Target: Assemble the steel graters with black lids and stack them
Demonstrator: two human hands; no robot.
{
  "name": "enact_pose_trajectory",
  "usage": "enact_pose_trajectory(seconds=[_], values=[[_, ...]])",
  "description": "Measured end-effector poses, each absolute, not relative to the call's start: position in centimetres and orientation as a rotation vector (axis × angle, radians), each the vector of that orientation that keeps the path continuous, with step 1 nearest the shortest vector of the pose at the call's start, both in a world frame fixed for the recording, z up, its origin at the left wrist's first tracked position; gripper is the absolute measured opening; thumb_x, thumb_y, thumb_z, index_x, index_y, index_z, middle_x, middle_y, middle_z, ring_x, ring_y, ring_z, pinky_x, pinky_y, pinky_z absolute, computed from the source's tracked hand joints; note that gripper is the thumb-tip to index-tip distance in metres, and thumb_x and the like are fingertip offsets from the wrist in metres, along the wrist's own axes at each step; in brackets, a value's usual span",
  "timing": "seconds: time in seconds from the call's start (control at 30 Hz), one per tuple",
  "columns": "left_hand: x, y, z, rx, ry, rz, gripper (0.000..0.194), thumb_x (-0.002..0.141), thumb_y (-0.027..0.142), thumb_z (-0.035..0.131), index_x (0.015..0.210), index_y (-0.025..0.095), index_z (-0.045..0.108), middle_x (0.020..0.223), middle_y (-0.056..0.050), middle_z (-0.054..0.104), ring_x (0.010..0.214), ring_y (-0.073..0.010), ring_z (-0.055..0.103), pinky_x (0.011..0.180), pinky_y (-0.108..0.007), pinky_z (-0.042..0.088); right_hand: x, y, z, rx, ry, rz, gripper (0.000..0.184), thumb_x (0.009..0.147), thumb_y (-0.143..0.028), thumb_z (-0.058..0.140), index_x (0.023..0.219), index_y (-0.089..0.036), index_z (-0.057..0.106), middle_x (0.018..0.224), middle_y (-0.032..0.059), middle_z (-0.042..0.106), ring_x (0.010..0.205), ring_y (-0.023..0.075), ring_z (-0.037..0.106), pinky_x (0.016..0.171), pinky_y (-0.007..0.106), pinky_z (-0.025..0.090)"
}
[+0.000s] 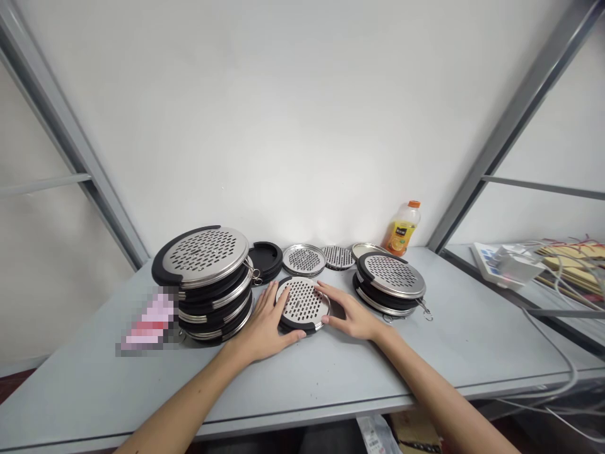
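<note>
A round grater with a perforated metal face and a black rim lies flat on the grey table in front of me. My left hand holds its left side, fingers over the black rim and thumb along the near edge. On the opposite side, my right hand grips the metal edge between thumb and fingers. A tall stack of similar graters stands to the left of my left hand. Beyond my right hand is a shorter stack, with small metal rings hanging from its edge.
Along the wall lie black round bases, a loose grater disc, a slotted disc and a plain metal disc. An orange juice bottle stands behind them. A power strip with cables is at right.
</note>
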State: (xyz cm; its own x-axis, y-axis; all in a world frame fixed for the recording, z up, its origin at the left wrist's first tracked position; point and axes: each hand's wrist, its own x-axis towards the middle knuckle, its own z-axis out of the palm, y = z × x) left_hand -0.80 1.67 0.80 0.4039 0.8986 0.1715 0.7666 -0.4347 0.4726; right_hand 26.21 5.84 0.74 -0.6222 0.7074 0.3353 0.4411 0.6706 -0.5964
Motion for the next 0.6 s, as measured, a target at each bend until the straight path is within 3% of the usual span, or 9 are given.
enact_pose_trajectory(seconds=[0.2,0.3,0.4,0.6], values=[[-0.63,1.68,0.54,2.28,1.494,0.613,0.101,0.071,0.068,0.063,0.149,0.022,0.017,0.157,-0.014,0.007,0.144,-0.0352,0.003,0.114,-0.052,0.017,25.65,5.9,0.86,-0.927,-2.216,0.599,0.071,0.067,-0.051,0.076,0.128,-0.019,0.058,0.133,0.0172,0.055,0.127,0.0362,0.047,0.105,0.055,0.036],[-0.5,1.58,0.55,2.282,1.51,0.643,0.103,0.069,0.068,0.064,0.149,0.024,0.015,0.156,-0.014,0.011,0.144,-0.0353,0.005,0.114,-0.052,0.019,25.7,6.05,0.82,-0.935,-2.191,0.598,0.075,0.063,-0.052,0.079,0.128,-0.02,0.057,0.128,0.0151,0.06,0.121,0.0357,0.053,0.103,0.053,0.04],[-0.45,1.4,0.58,2.318,1.49,0.687,0.1,0.071,0.067,0.063,0.149,0.023,0.018,0.155,-0.014,0.015,0.143,-0.0361,0.006,0.114,-0.053,0.016,25.98,6.21,0.6,-0.924,-2.217,0.582,0.081,0.067,-0.05,0.077,0.136,-0.02,0.048,0.135,0.0157,0.053,0.124,0.0347,0.05,0.105,0.054,0.038],[-0.69,1.21,0.94,2.34,1.484,0.615,0.091,0.078,0.067,0.056,0.148,0.022,0.02,0.155,-0.014,0.014,0.144,-0.0347,0.005,0.114,-0.053,0.017,26.21,6.3,0.21,-0.862,-2.331,0.608,0.073,0.084,-0.043,0.062,0.146,-0.019,0.031,0.149,0.0164,0.034,0.136,0.0318,0.035,0.111,0.054,0.029]])
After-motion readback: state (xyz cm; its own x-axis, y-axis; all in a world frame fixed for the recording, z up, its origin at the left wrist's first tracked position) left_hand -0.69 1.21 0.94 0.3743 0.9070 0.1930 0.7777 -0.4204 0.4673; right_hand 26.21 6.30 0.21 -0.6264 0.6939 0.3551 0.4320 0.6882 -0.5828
